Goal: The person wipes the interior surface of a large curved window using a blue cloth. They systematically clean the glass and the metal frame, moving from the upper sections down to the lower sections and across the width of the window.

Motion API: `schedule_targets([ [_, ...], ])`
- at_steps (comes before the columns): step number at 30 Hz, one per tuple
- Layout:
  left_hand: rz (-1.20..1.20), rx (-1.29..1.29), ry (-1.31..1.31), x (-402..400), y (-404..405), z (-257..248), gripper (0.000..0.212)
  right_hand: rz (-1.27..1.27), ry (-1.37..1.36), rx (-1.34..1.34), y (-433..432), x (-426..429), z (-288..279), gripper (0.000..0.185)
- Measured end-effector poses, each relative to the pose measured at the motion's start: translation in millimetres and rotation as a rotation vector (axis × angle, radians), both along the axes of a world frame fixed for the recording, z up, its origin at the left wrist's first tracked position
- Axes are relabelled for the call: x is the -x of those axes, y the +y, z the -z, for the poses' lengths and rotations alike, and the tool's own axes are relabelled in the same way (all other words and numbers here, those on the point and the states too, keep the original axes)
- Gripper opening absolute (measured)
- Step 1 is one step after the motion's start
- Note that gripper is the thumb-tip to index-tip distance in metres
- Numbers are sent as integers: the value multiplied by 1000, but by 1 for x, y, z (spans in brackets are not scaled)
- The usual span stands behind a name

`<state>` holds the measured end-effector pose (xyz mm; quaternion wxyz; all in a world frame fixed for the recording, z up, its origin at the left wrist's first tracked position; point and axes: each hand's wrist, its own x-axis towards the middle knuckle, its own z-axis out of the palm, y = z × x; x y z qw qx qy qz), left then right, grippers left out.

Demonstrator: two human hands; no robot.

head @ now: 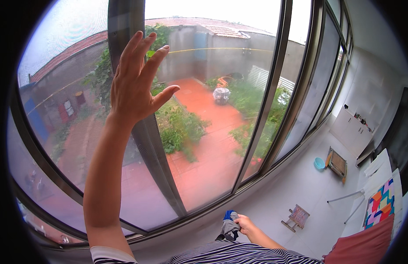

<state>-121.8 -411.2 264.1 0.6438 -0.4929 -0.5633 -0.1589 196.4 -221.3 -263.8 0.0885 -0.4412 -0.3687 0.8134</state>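
Note:
My left hand (133, 79) is raised in front of a sliding window, its fingers apart and holding nothing. It overlaps the dark metal upright (124, 36) of the sash; whether it touches cannot be told. Left of that upright is a mesh insect screen (72, 109), and right of it a fogged glass pane (220, 142). Low by the sill, my right hand (246, 224) grips a bunched grey and blue cloth (229, 223). Part of the cloth is hidden behind the fingers.
A small folding stool (296, 216) stands on the pale floor (276, 201). Farther off are a light blue basin (319, 163), a low woven seat (337, 163) and a white cabinet (350, 127). At right lie a multicoloured patterned cloth (380, 206) and a dark red cloth (360, 242).

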Motion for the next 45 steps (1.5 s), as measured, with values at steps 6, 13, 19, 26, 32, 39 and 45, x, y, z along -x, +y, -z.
schedule_targets([
  [6, 368, 203, -332, -34, 20, 107, 48, 128, 325, -407, -3, 11, -79, 56],
  [13, 1160, 120, -1963, -148, 65, 335, 80, -182, 476, -1320, -22, 45, -188, 60],
  [19, 1345, -422, -2047, -150, 72, 287, 34, -432, 770, -1317, 40, 40, -252, 48],
  [26, 1050, -501, -799, -102, 74, 113, 69, 291, 439, -2022, 207, 107, -267, 59],
  [32, -63, -522, 112, -30, 45, -86, 61, 391, 587, -2124, 260, 171, -226, 67],
  [39, -313, -1065, -396, -21, 46, -254, 84, 541, 611, -2215, 275, 196, -195, 67],
  [45, 34, -452, -406, -33, 166, -267, 55, 523, 629, -2193, 276, 196, -194, 65],
])
